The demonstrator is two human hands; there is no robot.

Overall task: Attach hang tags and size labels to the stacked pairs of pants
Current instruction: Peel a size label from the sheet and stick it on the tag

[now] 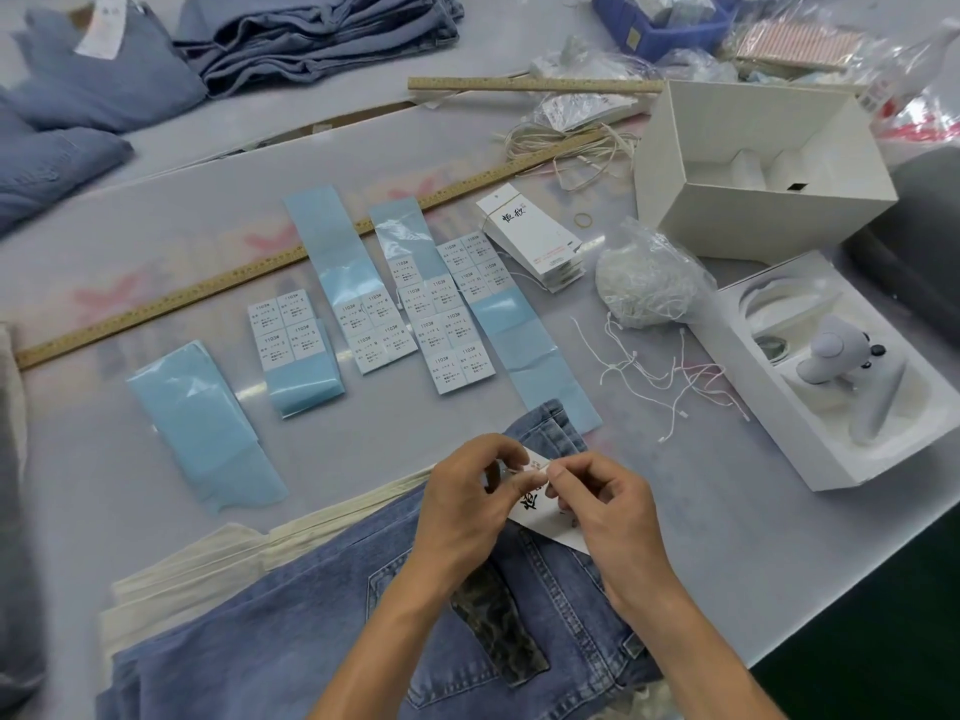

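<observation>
Jeans (322,631) lie stacked at the near edge of the table (727,537), back pocket up, on top of cream pants (208,553), and both my hands work just above the waistband. My left hand (462,496) has its fingers curled, thumb and forefinger pinching the upper edge of a white hang tag (535,517); my right hand (602,506) pinches the same tag from the other side, fingertips almost meeting the left's. I cannot tell whether a string runs between them. The tag rests tilted against the denim, black characters showing between my fingers. Beyond the hands, blue backing strips (202,423) lie in a row, several carrying white size labels (447,324) in pairs. Right of those, loose white strings (654,376) are scattered, with a bagged bundle of them (644,283) just behind. A stack of tags (535,241) sits beside the labels, a rubber band (584,219) near it. A wooden ruler (218,288) runs diagonally behind the strips, and a second one lies farther back. At the right stand an open white box (753,163) and a tray (810,433) holding a grey gadget (836,350). Folded blue pants (311,39) are piled at the far left.
</observation>
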